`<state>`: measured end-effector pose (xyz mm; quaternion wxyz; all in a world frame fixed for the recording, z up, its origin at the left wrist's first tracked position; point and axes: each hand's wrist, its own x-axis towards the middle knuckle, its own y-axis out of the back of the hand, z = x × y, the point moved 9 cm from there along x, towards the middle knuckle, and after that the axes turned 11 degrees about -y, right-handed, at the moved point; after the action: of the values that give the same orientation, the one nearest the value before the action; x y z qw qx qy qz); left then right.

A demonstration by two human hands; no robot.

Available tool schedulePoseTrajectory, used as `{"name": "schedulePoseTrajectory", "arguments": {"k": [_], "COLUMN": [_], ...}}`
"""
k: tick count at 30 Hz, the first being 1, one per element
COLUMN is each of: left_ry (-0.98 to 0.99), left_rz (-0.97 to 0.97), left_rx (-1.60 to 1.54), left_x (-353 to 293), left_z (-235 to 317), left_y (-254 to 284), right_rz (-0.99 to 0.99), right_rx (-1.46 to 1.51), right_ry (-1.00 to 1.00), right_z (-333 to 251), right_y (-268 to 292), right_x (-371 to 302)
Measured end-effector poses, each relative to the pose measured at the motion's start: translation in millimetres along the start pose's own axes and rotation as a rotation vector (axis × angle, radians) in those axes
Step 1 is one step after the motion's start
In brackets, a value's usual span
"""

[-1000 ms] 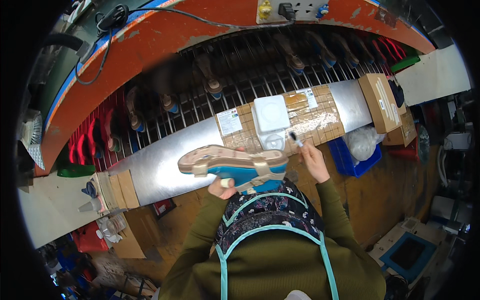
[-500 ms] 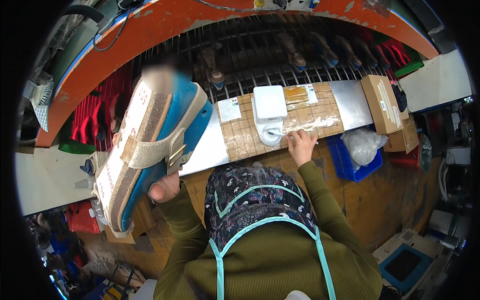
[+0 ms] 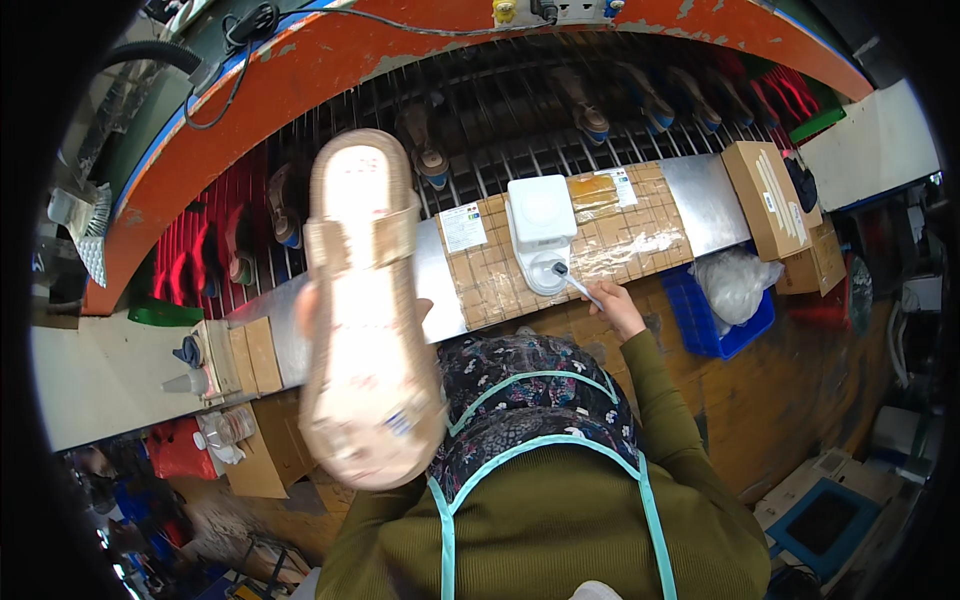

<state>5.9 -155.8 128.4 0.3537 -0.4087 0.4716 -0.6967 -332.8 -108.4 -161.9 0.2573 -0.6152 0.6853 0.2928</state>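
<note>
The left hand (image 3: 305, 305) holds a beige sandal (image 3: 365, 300) raised, sole up, close to the camera. The right hand (image 3: 618, 305) holds a brush (image 3: 578, 284) whose tip dips into a white container (image 3: 541, 232) on the tabletop (image 3: 700, 200) just ahead of that hand.

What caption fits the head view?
Left hand lifts a beige sandal; right hand dips a brush into a white pot.

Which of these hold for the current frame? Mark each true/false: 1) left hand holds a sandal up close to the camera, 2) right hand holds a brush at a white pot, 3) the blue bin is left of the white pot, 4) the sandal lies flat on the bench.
1) True: the left hand holds the tan sandal raised near the camera.
2) True: the right hand holds a brush with its tip in the white pot.
3) False: the blue bin sits right of it.
4) False: it is lifted, sole upward.
</note>
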Motion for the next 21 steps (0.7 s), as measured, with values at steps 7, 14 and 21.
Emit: {"name": "schedulePoseTrajectory", "arguments": {"k": [7, 14, 21], "left_ry": [-0.922, -1.121, -1.172], "left_rz": [-0.251, -0.413, -0.386], "left_rx": [1.602, 1.615, 1.702], "left_x": [20, 45, 33], "left_z": [-21, -26, -13], "left_y": [45, 7, -2], "right_rz": [0.4, 0.562, 0.219], "right_rx": [-0.152, -0.231, 0.05], "right_ry": [0.661, 1.197, 1.099], "right_z": [-157, -277, -287], "right_y": [-9, -47, -86], "right_x": [-112, -247, -204]}}
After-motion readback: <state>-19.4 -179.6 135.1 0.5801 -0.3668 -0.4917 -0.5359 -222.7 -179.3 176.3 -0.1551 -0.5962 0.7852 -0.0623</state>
